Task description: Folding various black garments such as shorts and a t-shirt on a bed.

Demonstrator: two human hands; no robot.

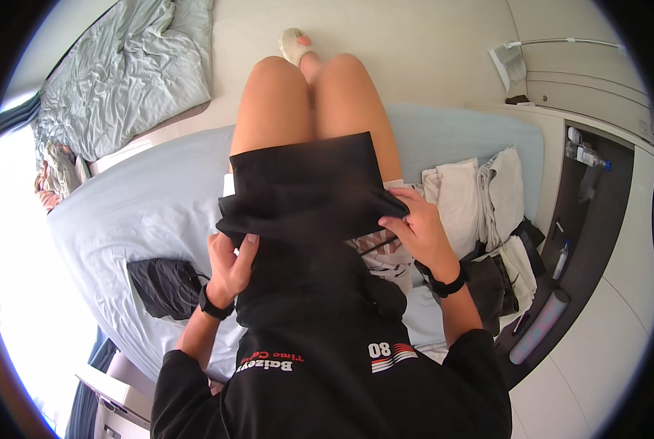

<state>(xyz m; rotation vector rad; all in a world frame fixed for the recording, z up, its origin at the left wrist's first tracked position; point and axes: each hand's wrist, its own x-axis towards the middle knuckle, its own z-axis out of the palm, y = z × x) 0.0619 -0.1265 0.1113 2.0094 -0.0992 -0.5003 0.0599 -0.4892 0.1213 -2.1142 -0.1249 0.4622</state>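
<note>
A black cloth garment point(305, 170) lies spread over my thighs, its far part flat and its near part folded up. At its near left corner my left hand point(231, 266) grips the edge, thumb on top. My right hand point(423, 228) pinches the bunched right end between thumb and fingers. Whether it is shorts or another garment, I cannot tell. On the bed to my left rests a crumpled dark garment point(165, 288) with a cord. Folded white garments point(453, 203) are stacked to my right, beside a dark folded garment point(480, 291).
I sit on a bed with a pale blue sheet point(464, 129). Along the right runs a recessed dark shelf point(590, 219) with plastic bottles point(587, 155) and a patterned roll point(539, 326). A rumpled grey-green cover point(135, 77) lies at the far left, near a bright window point(25, 263).
</note>
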